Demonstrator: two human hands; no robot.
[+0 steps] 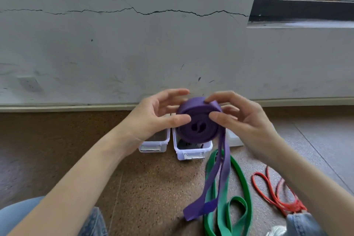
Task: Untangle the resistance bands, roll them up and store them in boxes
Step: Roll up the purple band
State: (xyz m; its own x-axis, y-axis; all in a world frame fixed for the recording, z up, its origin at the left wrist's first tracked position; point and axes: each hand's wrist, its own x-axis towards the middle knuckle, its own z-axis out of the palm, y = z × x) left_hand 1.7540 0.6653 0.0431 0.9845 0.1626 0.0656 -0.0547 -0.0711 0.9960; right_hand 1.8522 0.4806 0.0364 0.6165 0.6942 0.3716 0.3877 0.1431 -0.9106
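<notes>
Both hands work one purple band [199,122], held up between them above the floor. The left hand [153,115] pinches the coil's near-left edge between thumb and fingers, its upper fingers spread loosely over the top; the right hand [237,117] grips the coil's right side, thumb pressed on the face and fingertips on the upper rim. Most of this band is already wound into a tight roll between the fingers, but a doubled tail hangs from below the right thumb down toward the floor, so the rolling looks perhaps two-thirds finished. Beyond the fingers, partly hidden behind the coil, stand two clear boxes [191,151] with their lids off; something dark lies in them, though what it is cannot be told. Below the right wrist a green band [239,176] lies loose in loops, and further right a thin red band [275,195] lies in a tangle, both apparently not yet rolled or stored. No brand, label or writing is readable anywhere.
</notes>
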